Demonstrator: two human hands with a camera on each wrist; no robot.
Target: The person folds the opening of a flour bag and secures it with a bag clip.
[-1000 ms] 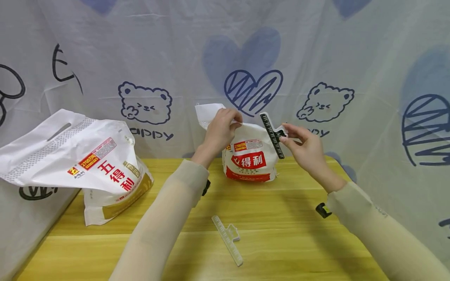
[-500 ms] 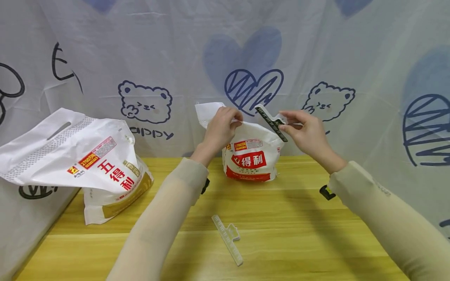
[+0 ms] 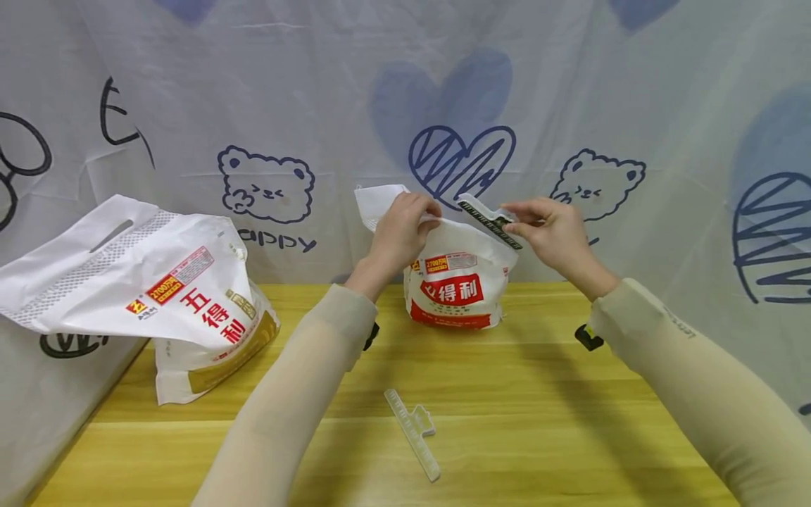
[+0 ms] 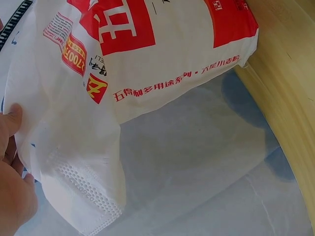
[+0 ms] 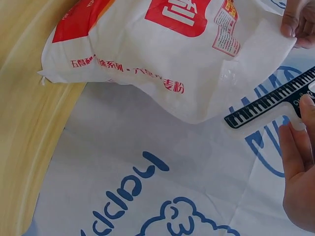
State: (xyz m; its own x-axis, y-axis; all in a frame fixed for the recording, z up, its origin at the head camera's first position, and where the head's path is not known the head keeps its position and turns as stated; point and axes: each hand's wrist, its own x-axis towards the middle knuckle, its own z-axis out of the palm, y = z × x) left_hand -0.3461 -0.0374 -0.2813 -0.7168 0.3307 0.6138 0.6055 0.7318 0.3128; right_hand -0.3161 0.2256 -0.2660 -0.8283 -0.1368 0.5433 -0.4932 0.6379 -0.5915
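A white flour bag (image 3: 453,289) with red printing stands at the back of the table, its top folded over. My left hand (image 3: 402,232) pinches that folded top edge between thumb and fingers; part of the white top sticks out to its left. In my right hand (image 3: 550,231) is a black-and-white long-jawed bag clip (image 3: 488,222), pinched by its handle and slanting along the bag's upper right edge. The right wrist view has the clip's black bar (image 5: 270,101) just beyond the bag's edge, its tip near the plastic.
A second, larger flour bag (image 3: 209,282) with a handle slot leans at the left. Another bag clip (image 3: 412,435), whitish, lies on the wooden table (image 3: 507,422) near the front. Behind the table hangs a printed curtain (image 3: 342,91).
My right hand has brought the clip a little up and left, turning it from steep to slanted along the bag's top edge. My left hand keeps its pinch on the bag.
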